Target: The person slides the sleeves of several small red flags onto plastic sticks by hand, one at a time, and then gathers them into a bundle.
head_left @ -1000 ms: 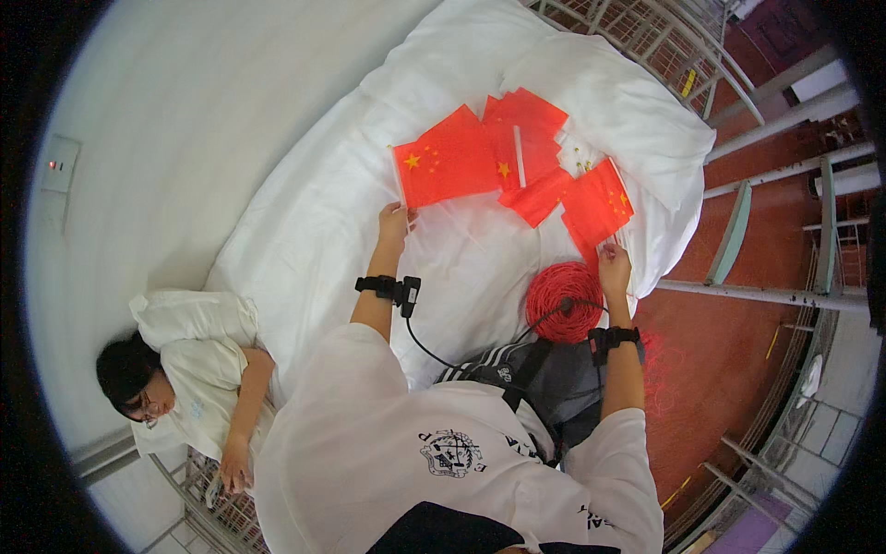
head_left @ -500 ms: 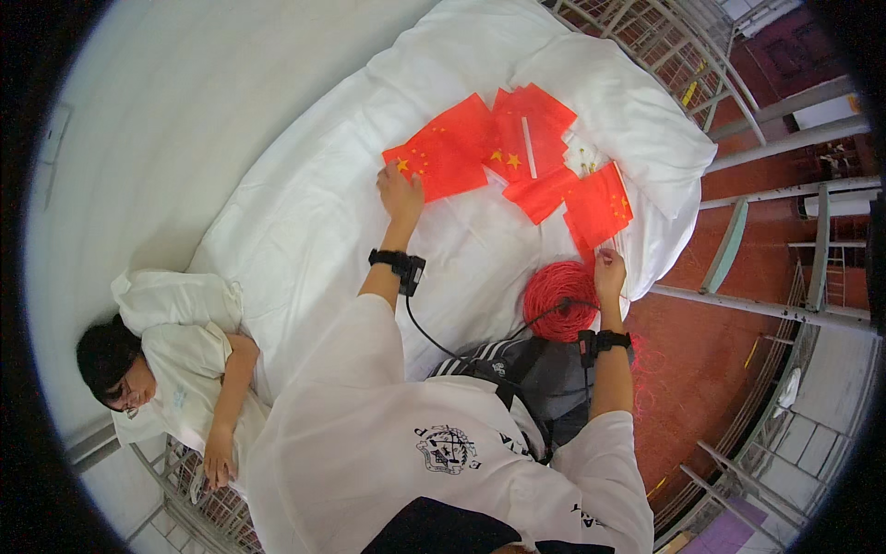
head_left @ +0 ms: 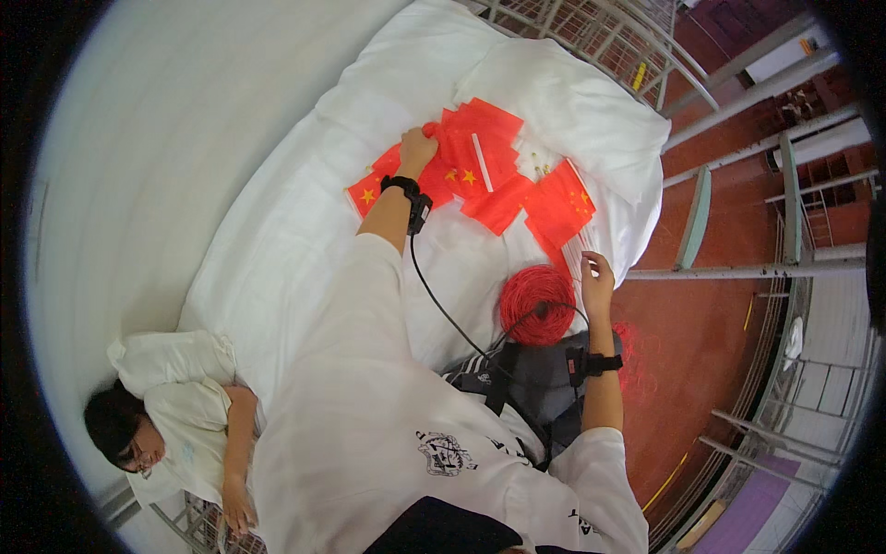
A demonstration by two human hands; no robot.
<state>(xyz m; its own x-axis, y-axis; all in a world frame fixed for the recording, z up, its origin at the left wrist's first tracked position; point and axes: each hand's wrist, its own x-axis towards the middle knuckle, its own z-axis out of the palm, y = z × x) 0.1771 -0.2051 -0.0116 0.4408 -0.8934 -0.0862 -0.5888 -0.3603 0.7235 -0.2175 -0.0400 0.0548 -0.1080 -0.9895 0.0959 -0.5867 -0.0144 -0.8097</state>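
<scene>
Several small red flags with yellow stars lie overlapping on the white bedding. My left hand is at the left part of this pile, its fingers closed on a red flag whose cloth bunches up by the fingertips. Beside the flag on the right, thin white sticks stretch down toward me. My right hand is next to these sticks, fingers loosely curled and apart, with nothing visible held. Just left of it sits a round coil of red cord.
A black cable runs between my wrist bands. Another person lies at the lower left, by the wall. Metal bed rails and a ladder stand on the right, above a reddish floor. A white pillow is at the far end.
My left hand has moved right and farther into the pile, bunching the flag's cloth. My right hand has loosened its fingers beside the white sticks. The whole view has shifted a little.
</scene>
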